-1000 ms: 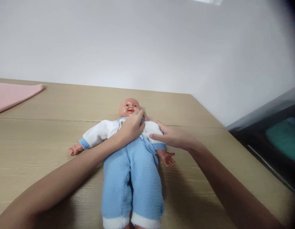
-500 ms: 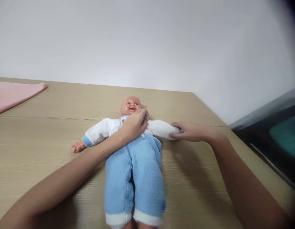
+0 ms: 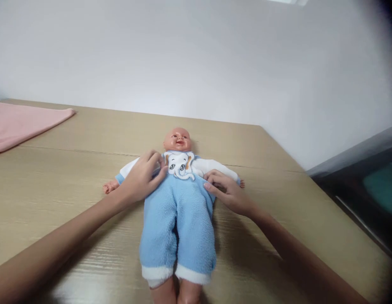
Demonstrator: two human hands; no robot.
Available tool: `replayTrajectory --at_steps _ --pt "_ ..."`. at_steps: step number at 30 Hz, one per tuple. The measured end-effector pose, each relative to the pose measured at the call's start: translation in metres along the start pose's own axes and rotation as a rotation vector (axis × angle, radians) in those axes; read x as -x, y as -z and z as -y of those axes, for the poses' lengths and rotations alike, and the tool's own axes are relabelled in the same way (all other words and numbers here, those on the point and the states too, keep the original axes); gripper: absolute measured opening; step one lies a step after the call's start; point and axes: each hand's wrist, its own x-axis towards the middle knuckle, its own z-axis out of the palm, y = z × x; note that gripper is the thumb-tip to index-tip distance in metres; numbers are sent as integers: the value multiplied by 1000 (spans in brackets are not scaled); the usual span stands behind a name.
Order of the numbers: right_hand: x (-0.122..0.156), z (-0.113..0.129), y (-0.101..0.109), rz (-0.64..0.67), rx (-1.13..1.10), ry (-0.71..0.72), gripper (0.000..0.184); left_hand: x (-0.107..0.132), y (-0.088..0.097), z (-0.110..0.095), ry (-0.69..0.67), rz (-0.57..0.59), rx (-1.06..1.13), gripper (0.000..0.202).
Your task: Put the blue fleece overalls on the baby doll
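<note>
A baby doll (image 3: 178, 141) lies on its back on a light wooden table (image 3: 72, 198), head away from me. It wears a blue fleece romper (image 3: 178, 219) with white sleeves and an elephant patch on the chest. My left hand (image 3: 141, 177) pinches the romper at the doll's chest, on the left side. On the other side, my right hand (image 3: 229, 192) has its fingers curled onto the romper's edge at the waist, below the doll's outstretched arm. Both bare doll legs poke out at the bottom.
A pink cloth (image 3: 21, 122) lies at the table's far left corner. A white wall rises behind the table. A dark cabinet (image 3: 360, 185) with something teal inside stands past the table's right edge.
My left hand has slid from the doll's neck to the left of its chest, uncovering the elephant patch. My right hand let go of the doll's sleeve and came back to the waist.
</note>
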Motion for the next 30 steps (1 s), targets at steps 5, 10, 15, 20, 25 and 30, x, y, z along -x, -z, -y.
replayTrajectory --at_steps 5,10,15,20,25,30 --pt "-2 -19 -15 -122 -329 -165 47 27 1 27 86 35 -77 32" --pt "-4 -23 -28 -185 -455 -282 44 27 0 25 106 68 -52 36" --pt "-6 -25 -30 -283 -577 -303 51 18 16 21 280 258 231 42" --pt "-8 -35 -34 -331 -420 -220 39 15 23 24 312 319 281 44" --pt "0 -38 -41 -433 49 -89 24 25 1 31 164 143 -51 33" --pt "5 -34 -31 -327 326 31 7 31 -13 39 58 122 -301 30"
